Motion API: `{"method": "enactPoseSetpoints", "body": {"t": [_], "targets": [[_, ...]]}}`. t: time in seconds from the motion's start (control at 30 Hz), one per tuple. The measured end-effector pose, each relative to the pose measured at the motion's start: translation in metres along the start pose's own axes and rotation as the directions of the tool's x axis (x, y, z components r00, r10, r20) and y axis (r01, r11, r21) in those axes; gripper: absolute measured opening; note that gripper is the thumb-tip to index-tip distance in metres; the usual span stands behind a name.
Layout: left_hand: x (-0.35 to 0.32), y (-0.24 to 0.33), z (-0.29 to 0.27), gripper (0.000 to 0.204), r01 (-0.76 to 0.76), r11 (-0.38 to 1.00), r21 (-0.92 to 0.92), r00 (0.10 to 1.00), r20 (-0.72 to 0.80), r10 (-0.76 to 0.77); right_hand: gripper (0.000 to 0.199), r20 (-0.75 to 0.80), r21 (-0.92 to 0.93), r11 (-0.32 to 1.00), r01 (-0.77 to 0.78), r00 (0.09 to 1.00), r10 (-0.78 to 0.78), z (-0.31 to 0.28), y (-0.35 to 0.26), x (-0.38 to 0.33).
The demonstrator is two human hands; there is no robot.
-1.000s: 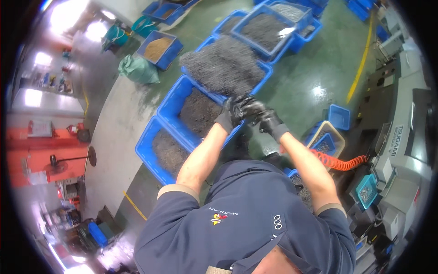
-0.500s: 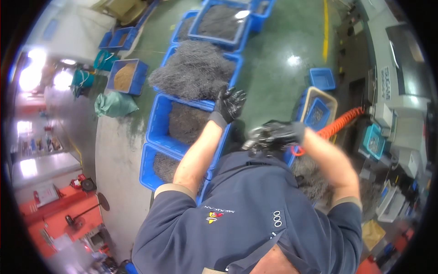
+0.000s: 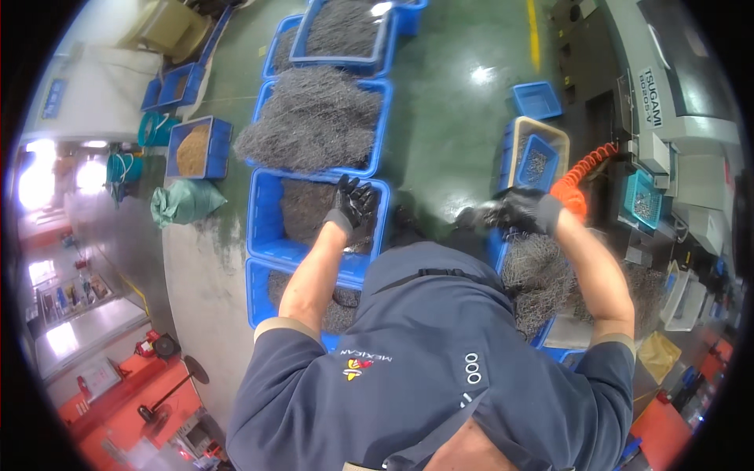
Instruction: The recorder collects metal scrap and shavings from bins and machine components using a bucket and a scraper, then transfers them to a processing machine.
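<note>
My left hand (image 3: 355,206), in a black glove, is over a blue bin (image 3: 267,228) that holds dark, fine metal waste (image 3: 305,210). Its fingers are apart and nothing shows in them. On the right, my right hand (image 3: 528,213), also black-gloved, is curled and blurred, beside an orange coiled hose (image 3: 573,188). Whatever lies in its fingers is too smeared to name. Just past it stands a cream tub (image 3: 559,132) with a small blue basket of metal bits (image 3: 537,163) inside.
Ahead, a blue bin (image 3: 385,118) carries heaped grey metal shavings (image 3: 314,122). More tangled shavings (image 3: 538,271) lie at my right side. A machine (image 3: 667,102) lines the right. A bin of sawdust-like material (image 3: 193,151) and a green sack (image 3: 187,202) stand left.
My left hand has come back from beside the shavings heap to over the nearer bin. My right hand has swung outward to the right, away from my waist.
</note>
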State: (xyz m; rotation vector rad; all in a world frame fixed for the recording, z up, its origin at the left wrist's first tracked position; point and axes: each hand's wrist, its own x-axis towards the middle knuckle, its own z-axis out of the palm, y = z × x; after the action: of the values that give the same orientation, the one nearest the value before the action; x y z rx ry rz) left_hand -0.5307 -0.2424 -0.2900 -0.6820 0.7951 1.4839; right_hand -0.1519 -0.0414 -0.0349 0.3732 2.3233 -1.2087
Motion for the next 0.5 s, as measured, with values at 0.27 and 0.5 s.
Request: {"method": "enactPoseSetpoints", "body": {"t": [0.27,0.5], "targets": [[-0.028,-0.005,0.004,0.053,0.019,0.983,0.182,0.998,0.060,-0.030,0.047,0.125,0.788,0.607,-0.106,0.992,0.011,-0.020,-0.026,-0.043],[-0.027,-0.001,0.021,0.054,0.030,0.967,0.253,0.998,-0.065,-0.014,0.054,-0.098,0.938,0.246,0.244,0.868,-0.486,0.000,-0.044,0.025]]}}
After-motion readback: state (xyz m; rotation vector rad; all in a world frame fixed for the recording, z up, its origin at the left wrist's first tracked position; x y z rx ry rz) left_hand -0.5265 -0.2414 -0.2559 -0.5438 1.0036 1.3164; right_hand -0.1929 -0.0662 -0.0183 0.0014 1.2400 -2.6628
